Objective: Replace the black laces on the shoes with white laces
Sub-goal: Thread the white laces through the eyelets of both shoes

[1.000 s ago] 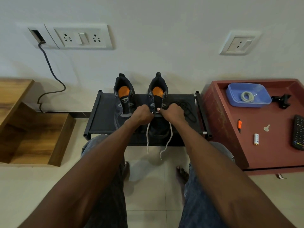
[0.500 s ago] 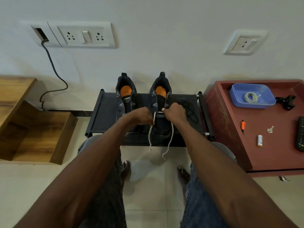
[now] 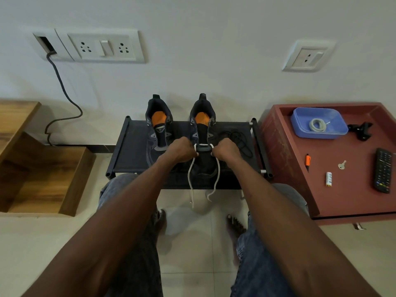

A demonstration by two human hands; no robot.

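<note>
Two arms reach straight out from us, nearly parallel, wrists level over the low black rack (image 3: pixel 132 151) against the wall. Our left hand (image 3: pixel 182 150) is fisted, fingers curled round the left run of the white lace (image 3: pixel 191 168); our right hand (image 3: pixel 225 149) mirrors it, fingers clamped on the right run. Between the two fists the lace crosses the right shoe (image 3: pixel 202 133) as one short bar through its lowest eyelets — both loose ends hang down past the rack's front edge toward the floor tiles. The left shoe (image 3: pixel 158 129) stands just beside it, heel to the wall, orange insole showing. A black lace (image 3: pixel 240 138) lies in a loose tangle on the rack, just beyond our right hand. On the red tabletop (image 3: pixel 342 168) to the right — well apart from the shoes — sits a blue tray (image 3: pixel 300 125) holding a coiled pale cord (image 3: pixel 317 124).
</note>
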